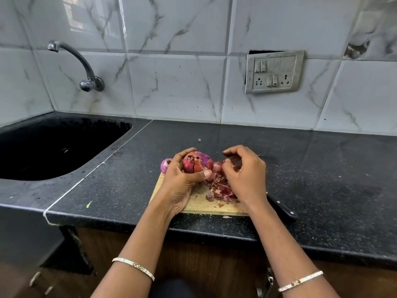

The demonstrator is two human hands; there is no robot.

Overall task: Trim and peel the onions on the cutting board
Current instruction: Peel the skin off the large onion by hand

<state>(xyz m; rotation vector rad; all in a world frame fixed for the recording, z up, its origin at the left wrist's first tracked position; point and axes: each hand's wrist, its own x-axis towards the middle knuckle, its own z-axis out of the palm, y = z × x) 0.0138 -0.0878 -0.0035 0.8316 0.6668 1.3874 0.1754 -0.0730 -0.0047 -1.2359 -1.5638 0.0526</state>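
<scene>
1. The red onion [197, 162], its dry skin partly torn, sits in the left hand [182, 179], raised just above the far-left part of the cutting board [199, 204]; the fingers curl round its far side and the thumb presses on its near side.
2. The right hand [245, 175] hovers just right of that onion, above the peel pile, its fingers curled inward with the tips close together; whether they pinch a scrap of skin cannot be told.
3. A second onion [165, 165], purple and smooth, lies at the board's far-left corner, partly hidden behind the left hand.
4. A heap of onion peels [217, 188], reddish and papery, covers the middle and right of the board, under the right hand.
5. The wooden board lies close to the counter's front edge, on the dark speckled counter [322, 168].
6. A black-handled knife [282, 208] lies on the counter along the board's right edge, its handle pointing towards the front edge, the blade hidden by the right wrist.
7. Each wrist wears a thin silver bracelet [134, 268].
8. A dark sink [49, 147] is set into the counter's left end, with a curved tap [83, 67] on the tiled wall above it.
9. A switch panel [274, 72] with sockets is fixed to the wall above the counter's back edge, to the right.
</scene>
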